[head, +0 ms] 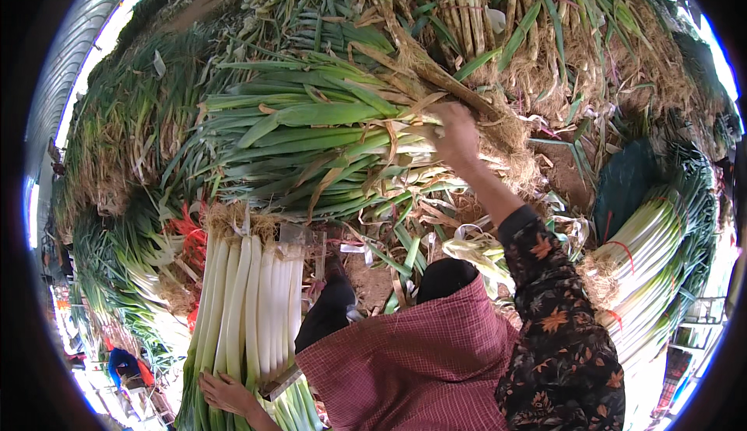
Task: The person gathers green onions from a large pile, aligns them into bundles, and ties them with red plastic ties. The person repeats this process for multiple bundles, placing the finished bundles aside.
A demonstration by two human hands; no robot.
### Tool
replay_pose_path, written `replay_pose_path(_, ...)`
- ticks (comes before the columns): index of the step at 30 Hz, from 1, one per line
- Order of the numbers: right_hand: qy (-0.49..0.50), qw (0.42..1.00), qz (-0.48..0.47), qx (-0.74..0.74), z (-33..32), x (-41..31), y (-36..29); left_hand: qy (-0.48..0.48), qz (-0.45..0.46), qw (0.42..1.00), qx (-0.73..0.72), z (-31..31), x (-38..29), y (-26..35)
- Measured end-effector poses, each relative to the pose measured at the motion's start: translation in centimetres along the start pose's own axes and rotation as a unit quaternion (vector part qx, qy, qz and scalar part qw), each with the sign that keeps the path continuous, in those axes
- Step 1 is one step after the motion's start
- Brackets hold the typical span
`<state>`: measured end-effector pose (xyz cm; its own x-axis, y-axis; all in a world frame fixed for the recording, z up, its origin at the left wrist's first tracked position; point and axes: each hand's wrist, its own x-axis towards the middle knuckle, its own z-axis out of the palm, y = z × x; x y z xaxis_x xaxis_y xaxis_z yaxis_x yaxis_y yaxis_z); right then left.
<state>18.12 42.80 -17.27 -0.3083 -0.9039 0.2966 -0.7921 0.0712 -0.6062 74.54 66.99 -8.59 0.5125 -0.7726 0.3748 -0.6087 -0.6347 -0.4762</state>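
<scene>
My left hand (224, 395) lies across a row of cleaned long green onions (248, 302), at the point where the white stalks turn green. Their roots point away from me, against a clear plastic plate (295, 237), and a metal bar (281, 382) shows at their side. My right hand (458, 136) is stretched forward to a heap of untrimmed green onions (327, 133), over the pale stalks near the roots. It is blurred, with the fingers curled downward; whether they grip a stalk is unclear. Dry brown leaves hang among this heap.
Tied bundles of cleaned onions (642, 250) lie at right beside a dark green panel (627, 180). Untrimmed bundles (467, 17) stand beyond the heap, and more (134, 122) at left. Red ties (192, 241) hang at left. Leaf scraps litter the soil (376, 285) near my knees.
</scene>
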Motion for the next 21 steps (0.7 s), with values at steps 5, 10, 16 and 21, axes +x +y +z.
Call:
replay_pose_path(5,-0.031,0.966,0.111,-0.231,-2.8,3.8,6.7,0.003,0.000,1.000,-0.026,-0.4,-0.4,-0.3)
replay_pose_path(10,-0.228,0.930,0.160,-0.240,-3.3,6.0,6.5,-0.005,0.020,0.994,-0.110,-1.8,-0.9,-0.1)
replay_pose_path(16,-0.310,0.943,0.113,0.046,-5.6,1.5,2.5,-0.010,0.093,0.917,-0.387,-7.7,-2.3,4.0)
replay_pose_path(21,-0.254,0.902,0.222,0.271,-14.3,-12.4,1.2,-0.106,0.204,0.749,-0.622,-15.2,-5.5,12.7)
